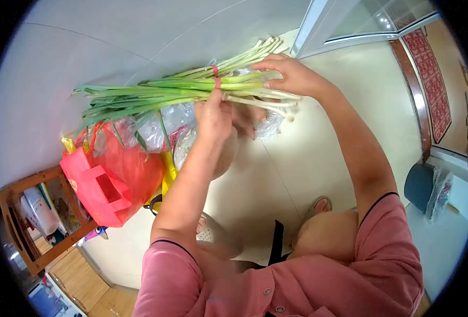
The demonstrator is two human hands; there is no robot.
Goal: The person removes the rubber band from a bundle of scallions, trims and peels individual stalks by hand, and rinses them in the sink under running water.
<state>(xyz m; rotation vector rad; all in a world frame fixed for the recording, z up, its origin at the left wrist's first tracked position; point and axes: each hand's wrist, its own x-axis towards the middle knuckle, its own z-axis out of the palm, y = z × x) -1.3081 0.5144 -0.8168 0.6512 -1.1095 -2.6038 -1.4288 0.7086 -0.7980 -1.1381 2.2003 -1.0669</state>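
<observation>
My left hand [213, 119] is closed around a bunch of spring onions [176, 98], just below a red band [216, 77] tied about the stalks. The green leaves stretch out to the left, and the white root ends point right. Behind and above it, more pale stalks [257, 53] slant up toward the wall. My right hand [292, 76] is beside the white ends, thumb and fingers apart; whether it touches the stalks I cannot tell. Clear plastic bags [165, 127] lie beneath the bunch, partly hidden by the leaves and my left hand.
A red bag [112, 179] stands at the left against the wall. Below it is a wooden-framed rack [46, 219] holding a white bottle [44, 211]. At upper right is a glass door [360, 26]; a dark grey object [419, 185] is at the right.
</observation>
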